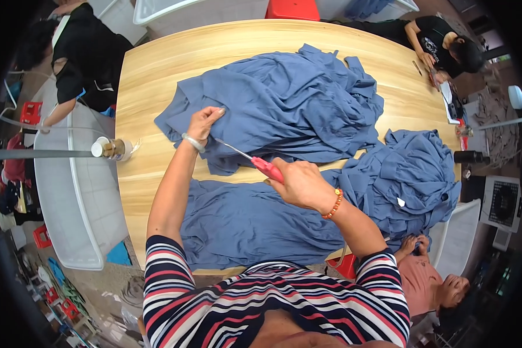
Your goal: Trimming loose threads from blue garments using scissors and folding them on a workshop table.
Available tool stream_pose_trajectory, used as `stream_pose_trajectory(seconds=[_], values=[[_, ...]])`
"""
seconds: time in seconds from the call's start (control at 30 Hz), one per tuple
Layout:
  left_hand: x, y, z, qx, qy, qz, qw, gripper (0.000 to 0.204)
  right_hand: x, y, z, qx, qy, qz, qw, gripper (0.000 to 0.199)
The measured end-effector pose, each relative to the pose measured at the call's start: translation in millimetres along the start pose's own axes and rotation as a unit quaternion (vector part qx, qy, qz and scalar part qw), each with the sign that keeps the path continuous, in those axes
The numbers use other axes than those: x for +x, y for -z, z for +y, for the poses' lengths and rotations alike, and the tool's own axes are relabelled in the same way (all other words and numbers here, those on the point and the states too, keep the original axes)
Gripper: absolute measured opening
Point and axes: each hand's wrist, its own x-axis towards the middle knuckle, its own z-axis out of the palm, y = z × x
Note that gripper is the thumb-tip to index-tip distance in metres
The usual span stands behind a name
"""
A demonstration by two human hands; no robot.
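Observation:
A slate-blue garment (pixel 272 104) lies rumpled across the middle of the table. Over its left part is my left hand (pixel 202 123), thumb and forefinger pinched together; what sits between them, thread or cloth, is too small to make out. My right hand (pixel 304 182) grips a tool with a red handle (pixel 268 169) and a thin, pointed metal end, whose tip points left toward the cloth below my left hand. Nearer me, a second blue garment (pixel 249 223) lies spread out. To its right is a bunched heap of the same blue cloth (pixel 403 174).
The wooden table (pixel 156 64) has a cup (pixel 113 148) at its left edge and a black bottle (pixel 470 157) at its right. White tubs (pixel 69 197) stand beside it. Other people work at the left (pixel 90 58), far right (pixel 446 49) and near right (pixel 417 272).

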Motion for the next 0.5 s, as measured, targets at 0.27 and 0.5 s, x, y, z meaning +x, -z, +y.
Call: stream_pose_trajectory(seconds=[0.27,0.5], values=[[0.6,-8.4,30.0,-0.099,0.126,-0.016,0.987,0.029,-14.3,-18.3,17.5,0.026,0.021,-0.041,0.999,0.030],[20.1,-22.7,43.4,-0.053,-0.057,0.016,0.997,0.020,-45.3,-41.0,33.7,0.035,-0.029,-0.038,0.998,0.031]])
